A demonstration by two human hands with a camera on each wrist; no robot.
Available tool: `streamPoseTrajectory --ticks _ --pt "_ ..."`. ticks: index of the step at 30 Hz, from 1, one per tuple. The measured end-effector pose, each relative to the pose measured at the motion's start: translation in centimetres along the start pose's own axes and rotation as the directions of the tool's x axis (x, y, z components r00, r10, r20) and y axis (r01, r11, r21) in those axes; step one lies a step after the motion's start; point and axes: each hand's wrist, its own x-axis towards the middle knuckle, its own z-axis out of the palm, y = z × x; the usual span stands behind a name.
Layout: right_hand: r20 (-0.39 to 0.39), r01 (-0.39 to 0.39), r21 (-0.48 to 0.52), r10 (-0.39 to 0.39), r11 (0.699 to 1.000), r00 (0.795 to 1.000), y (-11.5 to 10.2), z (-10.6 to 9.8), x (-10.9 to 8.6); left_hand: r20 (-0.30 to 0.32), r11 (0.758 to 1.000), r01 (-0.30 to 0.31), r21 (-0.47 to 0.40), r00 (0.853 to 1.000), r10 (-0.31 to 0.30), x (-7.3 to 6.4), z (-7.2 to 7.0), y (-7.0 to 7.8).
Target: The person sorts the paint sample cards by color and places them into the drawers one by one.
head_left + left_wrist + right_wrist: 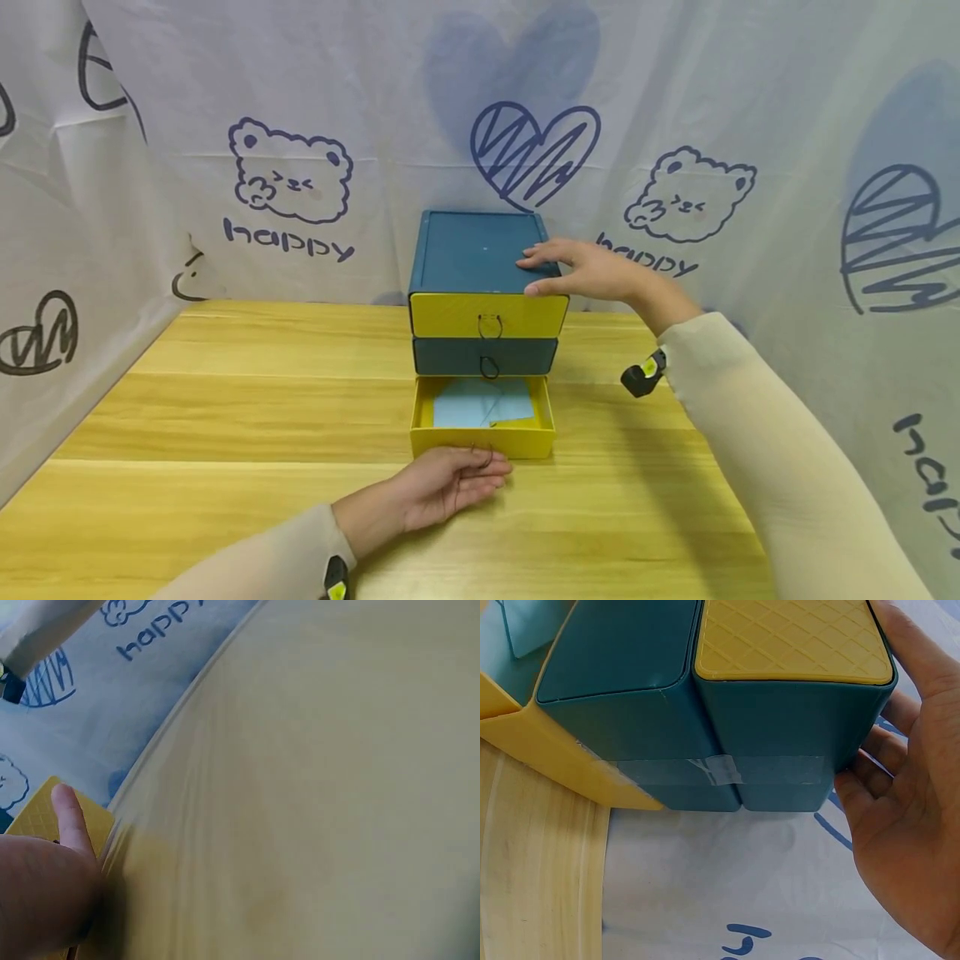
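Observation:
A stacked drawer unit (480, 250) stands on the table, dark teal with a yellow top drawer (450, 317) and a teal middle drawer (446, 357), both closed. Its yellow bottom drawer (450, 440) is pulled out, with pale blue sheets (468, 407) lying inside. My left hand (450, 487) is palm up at that drawer's front, a thin dark loop pull crossing its fingers. In the left wrist view one straight digit (69, 814) overlaps the yellow front. My right hand (592, 268) rests with extended fingers over the top right edge of the unit.
Dark loop pulls (490, 327) hang on the closed drawers. Clear tape (724, 770) runs across the unit's side. Behind the wooden table (262, 400) hangs a white cloth (390, 100) printed with bears and hearts. A side cloth stands along the left edge.

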Motion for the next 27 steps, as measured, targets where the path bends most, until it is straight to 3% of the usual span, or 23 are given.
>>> streamPoseTrajectory --ticks 12,19,27 --pt "-0.005 -0.007 -0.002 0.007 1.0 1.0 0.0 0.1 -0.1 -0.016 0.997 -0.045 -0.066 0.999 0.044 3.0 -0.6 1.7" --pt "-0.009 -0.005 0.0 0.005 1.0 1.0 0.2 0.0 -0.2 -0.093 0.987 -0.112 -0.117 0.99 0.101 4.9 -0.5 2.5" --pt "-0.012 -0.003 0.002 0.003 1.0 1.0 -0.1 0.2 -0.2 -0.144 0.978 -0.155 -0.137 0.98 0.135 5.8 -0.6 3.0"
